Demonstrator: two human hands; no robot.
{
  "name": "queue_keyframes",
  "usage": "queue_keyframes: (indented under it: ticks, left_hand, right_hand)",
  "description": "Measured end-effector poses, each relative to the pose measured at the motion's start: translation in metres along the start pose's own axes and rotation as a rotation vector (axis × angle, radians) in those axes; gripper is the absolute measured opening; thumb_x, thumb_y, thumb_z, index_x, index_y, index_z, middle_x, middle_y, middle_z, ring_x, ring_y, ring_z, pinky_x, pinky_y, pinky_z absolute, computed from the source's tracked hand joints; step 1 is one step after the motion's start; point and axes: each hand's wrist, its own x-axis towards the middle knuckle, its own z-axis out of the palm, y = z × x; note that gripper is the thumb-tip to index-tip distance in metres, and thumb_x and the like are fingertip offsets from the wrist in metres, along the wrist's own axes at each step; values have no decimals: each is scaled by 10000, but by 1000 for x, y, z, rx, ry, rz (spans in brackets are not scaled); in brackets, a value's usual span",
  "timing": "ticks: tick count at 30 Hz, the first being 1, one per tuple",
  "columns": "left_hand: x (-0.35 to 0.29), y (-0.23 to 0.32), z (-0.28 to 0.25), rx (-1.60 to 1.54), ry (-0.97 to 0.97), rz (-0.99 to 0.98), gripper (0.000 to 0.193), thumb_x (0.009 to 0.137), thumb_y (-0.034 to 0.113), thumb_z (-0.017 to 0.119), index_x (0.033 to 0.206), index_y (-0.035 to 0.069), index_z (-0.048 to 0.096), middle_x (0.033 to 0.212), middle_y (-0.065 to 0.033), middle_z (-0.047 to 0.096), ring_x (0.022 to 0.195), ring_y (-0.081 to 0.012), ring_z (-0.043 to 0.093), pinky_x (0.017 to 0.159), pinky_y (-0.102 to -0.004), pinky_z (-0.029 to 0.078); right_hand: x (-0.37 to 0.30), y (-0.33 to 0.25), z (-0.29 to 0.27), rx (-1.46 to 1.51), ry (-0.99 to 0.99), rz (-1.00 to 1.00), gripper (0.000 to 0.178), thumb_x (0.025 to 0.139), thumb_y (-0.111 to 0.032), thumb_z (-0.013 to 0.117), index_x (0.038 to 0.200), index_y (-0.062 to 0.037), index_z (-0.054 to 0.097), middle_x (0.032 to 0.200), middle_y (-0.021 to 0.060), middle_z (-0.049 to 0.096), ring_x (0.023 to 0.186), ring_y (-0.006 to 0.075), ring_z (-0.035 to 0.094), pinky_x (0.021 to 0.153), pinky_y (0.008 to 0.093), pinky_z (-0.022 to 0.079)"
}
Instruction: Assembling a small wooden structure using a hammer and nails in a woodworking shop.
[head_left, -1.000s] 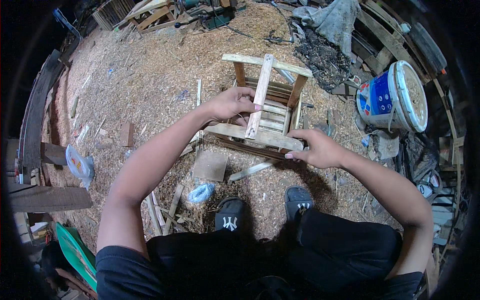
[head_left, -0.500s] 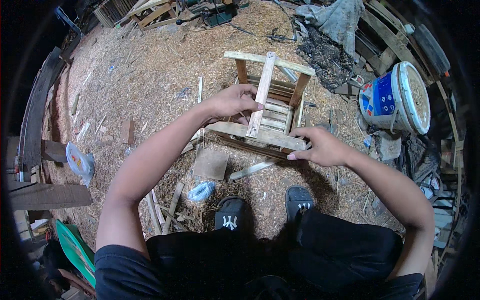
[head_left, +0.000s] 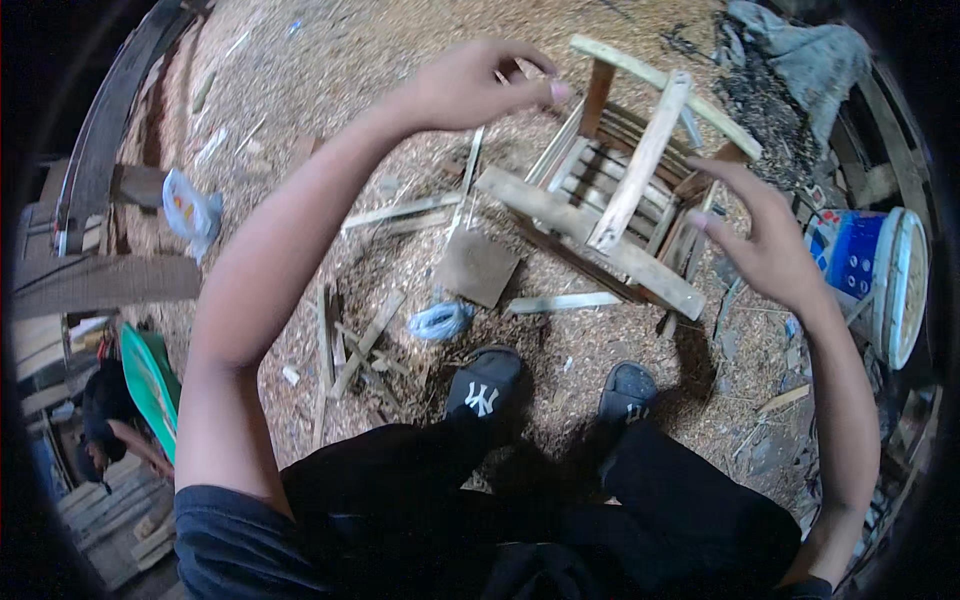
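Note:
A small wooden slatted crate (head_left: 585,235) stands on the floor ahead of me, its slatted bottom showing between the rails. One loose-looking slat (head_left: 645,155) lies across its two top rails, from the far one to the near one. My left hand (head_left: 470,85) hovers beyond the crate's left side, fingers apart and holding nothing. Beside the right side is my right hand (head_left: 765,240), thumb and fingers spread; whether its fingertips touch the wood I cannot tell.
Wood chips cover the floor. Near my sandals (head_left: 485,385) lie a square board (head_left: 478,267), a crumpled blue plastic bag (head_left: 440,321) and several offcuts. A white-and-blue bucket (head_left: 855,260) is at right. Another person (head_left: 105,410) sits at lower left by a green object (head_left: 150,375).
My left hand has let go of the cross slat and moved away from the crate. My right hand has come off the near rail's end. The view has turned, and the crate sits further right.

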Motion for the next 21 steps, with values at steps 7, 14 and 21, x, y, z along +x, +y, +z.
queue_keyframes:
  ticks: [7, 14, 21]
  left_hand:
    - [-108, -2, -47, 20, 317, -213, 364, 983, 345, 665, 1092, 1, 715, 871, -91, 725, 770, -143, 673, 700, -315, 537]
    - [-247, -3, -51, 500, 163, -329, 529, 939, 527, 655, 1209, 73, 684, 996, -183, 744, 900, -282, 735, 818, -410, 579]
    - [-324, -36, 54, 288, 30, -370, 299, 938, 298, 691, 1117, 60, 712, 1071, -180, 732, 977, -311, 708, 900, -406, 561]
  right_hand:
    - [20, -22, 2, -48, 317, -262, 487, 956, -279, 697, 1394, -97, 588, 1317, 145, 661, 1052, 247, 681, 903, 389, 538]
    - [16, -113, 15, -31, 229, -505, 471, 967, -292, 674, 1386, -94, 588, 1337, 173, 640, 1251, 304, 614, 1064, 429, 473]
    - [27, -192, 124, -49, -246, -544, 511, 982, -363, 632, 1405, -85, 559, 1345, 163, 626, 1258, 301, 593, 1076, 449, 481]
